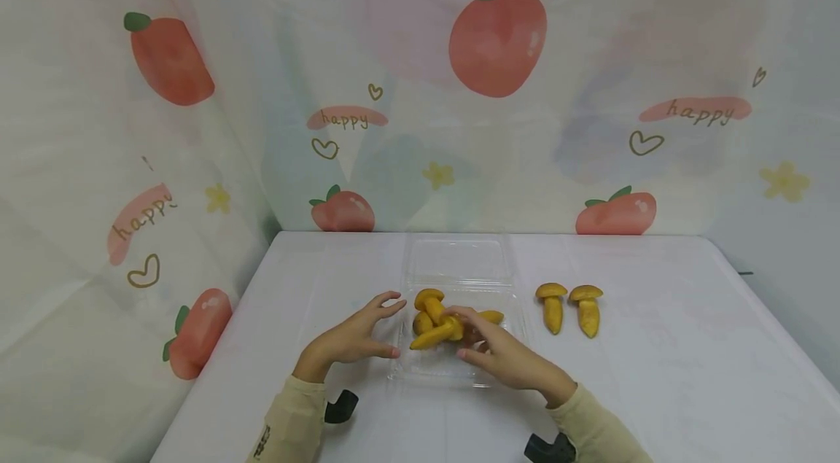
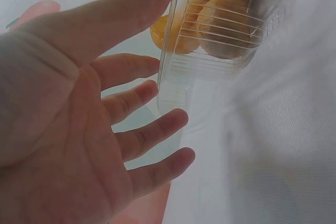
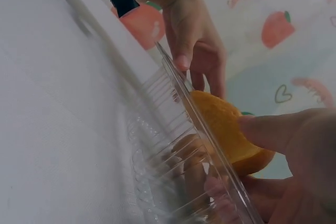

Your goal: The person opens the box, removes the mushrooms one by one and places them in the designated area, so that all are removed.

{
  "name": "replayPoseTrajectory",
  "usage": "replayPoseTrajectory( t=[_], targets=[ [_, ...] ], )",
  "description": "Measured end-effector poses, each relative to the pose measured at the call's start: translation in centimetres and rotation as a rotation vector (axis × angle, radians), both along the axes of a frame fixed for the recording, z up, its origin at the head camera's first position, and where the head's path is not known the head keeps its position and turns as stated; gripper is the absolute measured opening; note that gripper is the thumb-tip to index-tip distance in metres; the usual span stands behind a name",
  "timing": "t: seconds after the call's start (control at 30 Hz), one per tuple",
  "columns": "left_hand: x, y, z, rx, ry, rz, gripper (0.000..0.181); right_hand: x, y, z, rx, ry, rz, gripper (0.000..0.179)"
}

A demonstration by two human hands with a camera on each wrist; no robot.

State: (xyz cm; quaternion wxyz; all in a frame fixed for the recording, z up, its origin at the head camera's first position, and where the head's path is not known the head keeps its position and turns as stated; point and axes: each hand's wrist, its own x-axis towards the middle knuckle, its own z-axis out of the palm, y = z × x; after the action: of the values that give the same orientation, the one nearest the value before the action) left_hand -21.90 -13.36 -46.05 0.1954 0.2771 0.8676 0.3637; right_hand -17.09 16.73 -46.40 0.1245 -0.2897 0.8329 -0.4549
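From above I see mushrooms (image 1: 431, 337) in the clear box (image 1: 433, 368), likely light and firm, best taken by the stem; a pair (image 1: 553, 311) lies outside at three o'clock. The left hand (image 1: 357, 335), at nine, is spread, holding nothing. Left wrist alone: ribbed wall (image 2: 223, 30). Right wrist: the right hand (image 3: 304, 142) seems to pinch one mushroom (image 3: 218, 124), fingertips partly hidden.

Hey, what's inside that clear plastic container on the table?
Several yellow mushrooms lie piled in the clear plastic container. The right hand hides part of the pile, and the mushrooms overlap, so I can't give a sure count.
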Motion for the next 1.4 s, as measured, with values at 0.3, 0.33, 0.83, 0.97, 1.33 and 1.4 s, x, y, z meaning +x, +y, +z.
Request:
replayPoseTrajectory(
  t=[0.3, 0.33, 0.83, 0.97, 1.33, 1.4],
  targets=[
    [0.0, 0.0, -0.1, -0.007, 0.007, 0.002, 0.085, -0.2, 0.6, -0.3, -0.112, -0.062, 0.002, 0.041],
    [0.0, 0.0, -0.1, -0.008, 0.010, 0.002, 0.085, -0.2, 0.6, -0.4, -0.130, -0.063, 0.007, 0.040],
    [0.1, 0.3, 0.1, -0.015, 0.007, 0.018, 0.085, -0.5, 0.9, -0.9, -0.182, -0.006, -0.062, 0.018],
    [0.1, 0.4, 0.2, -0.017, 0.007, 0.016, 0.084, -0.7, 1.0, -0.8, -0.208, 0.010, -0.108, 0.028],
    [0.1, 0.3, 0.1, -0.016, 0.008, 0.014, 0.085, -0.9, 2.1, 0.0, -0.367, 0.077, -0.208, 0.027],
    [0.1, 0.2, 0.0, -0.012, 0.013, 0.011, 0.085, -0.9, 2.4, 0.2, -0.384, 0.061, -0.205, 0.028]
  ],
)
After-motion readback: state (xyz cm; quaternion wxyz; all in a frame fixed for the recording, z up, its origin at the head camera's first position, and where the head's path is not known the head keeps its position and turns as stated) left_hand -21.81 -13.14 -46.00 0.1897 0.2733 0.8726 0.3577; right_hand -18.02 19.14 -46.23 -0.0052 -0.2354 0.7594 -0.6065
